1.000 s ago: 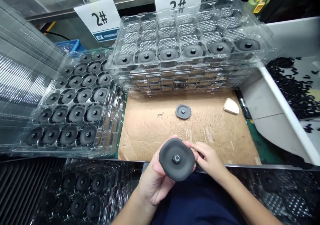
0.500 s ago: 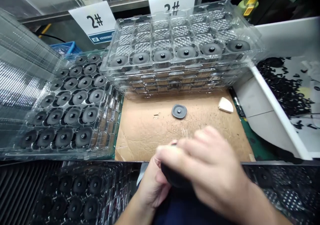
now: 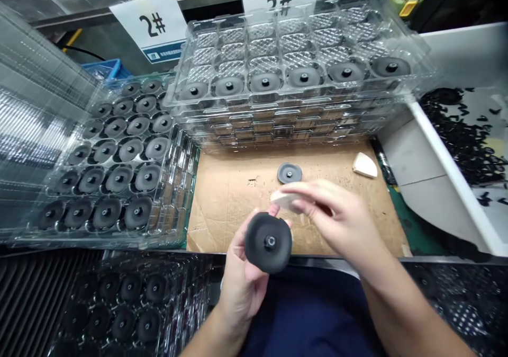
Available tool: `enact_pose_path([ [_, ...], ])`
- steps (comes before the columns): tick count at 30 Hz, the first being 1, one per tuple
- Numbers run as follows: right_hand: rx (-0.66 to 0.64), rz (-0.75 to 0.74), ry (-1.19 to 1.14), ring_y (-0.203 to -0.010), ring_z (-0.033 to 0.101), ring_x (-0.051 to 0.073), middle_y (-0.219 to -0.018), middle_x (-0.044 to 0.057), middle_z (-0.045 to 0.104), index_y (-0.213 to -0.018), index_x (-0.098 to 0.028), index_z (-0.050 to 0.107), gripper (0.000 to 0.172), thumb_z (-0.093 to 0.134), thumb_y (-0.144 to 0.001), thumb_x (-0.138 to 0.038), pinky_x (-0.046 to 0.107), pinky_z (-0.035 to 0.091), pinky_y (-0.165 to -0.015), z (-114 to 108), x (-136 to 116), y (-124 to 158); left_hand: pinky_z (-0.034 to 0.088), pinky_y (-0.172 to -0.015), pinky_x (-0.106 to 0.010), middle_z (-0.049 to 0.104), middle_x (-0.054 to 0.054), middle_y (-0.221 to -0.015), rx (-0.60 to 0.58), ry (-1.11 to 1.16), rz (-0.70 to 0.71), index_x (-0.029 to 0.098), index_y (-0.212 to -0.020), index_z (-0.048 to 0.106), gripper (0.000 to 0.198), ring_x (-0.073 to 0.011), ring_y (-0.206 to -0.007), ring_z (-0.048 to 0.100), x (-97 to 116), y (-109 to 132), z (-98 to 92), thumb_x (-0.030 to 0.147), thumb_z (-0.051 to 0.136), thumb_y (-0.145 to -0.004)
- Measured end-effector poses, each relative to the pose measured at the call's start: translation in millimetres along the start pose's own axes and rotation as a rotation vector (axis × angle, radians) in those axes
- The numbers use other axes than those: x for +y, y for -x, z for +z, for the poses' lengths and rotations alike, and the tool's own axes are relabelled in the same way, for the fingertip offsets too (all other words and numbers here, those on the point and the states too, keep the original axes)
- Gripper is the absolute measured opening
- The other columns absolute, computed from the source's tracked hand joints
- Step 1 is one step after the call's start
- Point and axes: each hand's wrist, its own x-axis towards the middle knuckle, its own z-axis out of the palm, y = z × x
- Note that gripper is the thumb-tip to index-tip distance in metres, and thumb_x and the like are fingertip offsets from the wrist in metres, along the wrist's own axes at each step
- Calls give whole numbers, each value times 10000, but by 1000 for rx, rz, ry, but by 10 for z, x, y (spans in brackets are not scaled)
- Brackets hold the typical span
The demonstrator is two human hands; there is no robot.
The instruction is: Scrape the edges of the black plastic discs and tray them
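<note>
My left hand [image 3: 244, 283] grips a round black disc-shaped part [image 3: 260, 253] by its edge, with its hollow face and small centre post turned up toward me. Just above and to the right, my right hand [image 3: 337, 208] pinches a flat off-white block [image 3: 286, 200] between thumb and fingers, close to the disc's upper rim. I cannot tell whether block and disc touch. Beyond my hands, a similar dark grey disc [image 3: 289, 173] lies on the cardboard sheet [image 3: 222, 203]. A second cream-coloured block [image 3: 364, 165] rests near the sheet's right side.
Clear plastic trays of black discs [image 3: 105, 212] stand at left. A stack of clear trays [image 3: 278, 105] stands behind the cardboard, discs in its front row. At right a white bin [image 3: 448, 179] holds small black pieces [image 3: 468, 140]. More trays [image 3: 127, 320] sit below the table edge.
My hands have come apart. The right hand has moved up off the disc, showing the off-white block in its fingers. The disc in my left hand now faces me.
</note>
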Motion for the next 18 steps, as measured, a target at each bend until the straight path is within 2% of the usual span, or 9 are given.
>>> enact_pose_path([
  [2, -35, 206, 44, -799, 618, 159, -907, 32, 685, -1054, -230, 661, 217, 498, -911, -230, 282, 462, -683, 119, 301, 119, 497, -892, -283, 692, -5, -1128, 29, 48, 46, 317, -1047, 664, 568, -197, -944, 668, 28, 1, -29, 401, 834, -512],
  [5, -139, 239, 50, -750, 633, 173, -813, 29, 691, -998, -227, 695, 204, 525, -886, -234, 298, 484, -679, 341, 644, 365, 503, -896, -297, 681, -42, -1138, 84, 63, 18, 272, -1088, 647, 591, -230, -1022, 637, 68, -14, -49, 388, 828, -538],
  [7, -128, 247, 47, -723, 644, 178, -773, 30, 699, -953, -212, 710, 185, 547, -865, -222, 297, 495, -659, 412, 693, 465, 501, -895, -286, 667, -51, -1161, 108, 58, -21, 261, -1111, 633, 607, -234, -1069, 611, 80, -27, -40, 365, 831, -547],
  [9, -79, 278, 52, -679, 639, 165, -807, 37, 706, -986, -198, 698, 198, 538, -875, -238, 277, 491, -597, 370, 559, 449, 509, -860, -251, 671, -37, -1152, 110, 59, -41, 268, -1096, 637, 608, -223, -1057, 617, 78, -31, -11, 320, 848, -529],
  [12, 90, 268, 44, -696, 627, 139, -1010, 44, 696, -1080, -212, 644, 229, 506, -905, -263, 253, 477, -563, 189, 100, 262, 510, -807, -205, 690, -11, -1102, 117, 36, -38, 277, -1088, 636, 623, -195, -1003, 638, 60, -7, 49, 256, 859, -507],
  [13, 177, 196, 27, -755, 631, 144, -1043, 47, 689, -1089, -206, 634, 225, 512, -903, -240, 258, 484, -608, 134, -73, 194, 504, -816, -204, 692, -10, -1095, 119, 27, -35, 277, -1102, 629, 610, -187, -1001, 636, 56, 8, 62, 261, 846, -533],
  [14, 185, 69, 18, -778, 630, 148, -1017, 53, 696, -1098, -181, 624, 230, 511, -899, -206, 269, 486, -651, 91, -229, 135, 495, -842, -211, 688, -16, -1103, 115, 20, -34, 273, -1115, 625, 578, -184, -1017, 626, 55, 25, 68, 292, 826, -573],
  [16, 73, -136, -23, -763, 621, 148, -914, 56, 705, -1095, -131, 619, 238, 495, -892, -147, 277, 476, -682, 48, -451, 62, 468, -913, -243, 679, -13, -1121, 83, 18, -17, 280, -1107, 634, 507, -186, -1057, 605, 66, 53, 55, 358, 786, -631],
  [18, -136, -175, -90, -715, 609, 122, -833, 24, 696, -1046, -134, 636, 216, 499, -880, -108, 245, 465, -653, 49, -535, 30, 458, -952, -279, 673, 16, -1131, 58, 35, 11, 312, -1065, 654, 480, -193, -1065, 603, 88, 68, 21, 389, 791, -611],
])
